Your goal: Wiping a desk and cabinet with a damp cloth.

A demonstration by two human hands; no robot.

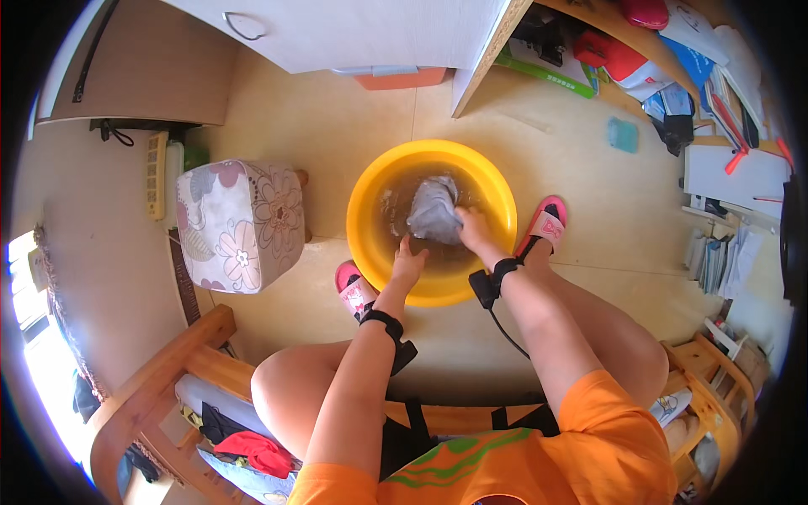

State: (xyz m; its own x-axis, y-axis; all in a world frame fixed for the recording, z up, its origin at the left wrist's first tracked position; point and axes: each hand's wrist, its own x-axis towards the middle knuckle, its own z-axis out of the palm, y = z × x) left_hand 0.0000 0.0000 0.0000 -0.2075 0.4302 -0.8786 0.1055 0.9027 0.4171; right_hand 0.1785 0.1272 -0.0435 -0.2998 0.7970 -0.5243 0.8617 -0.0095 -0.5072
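Note:
A yellow round basin of murky water stands on the floor between my feet. A wet grey cloth sticks up out of the water near the middle. My right hand grips the cloth at its right lower edge. My left hand dips into the water at the basin's near side, fingers apart, just below the cloth and not holding it. Both wrists wear black straps, and a cable hangs from the right one.
A flower-patterned padded stool stands left of the basin. Pink sandals are on my feet. A white cabinet is behind, cluttered shelves at right, a wooden seat frame with clothes below left.

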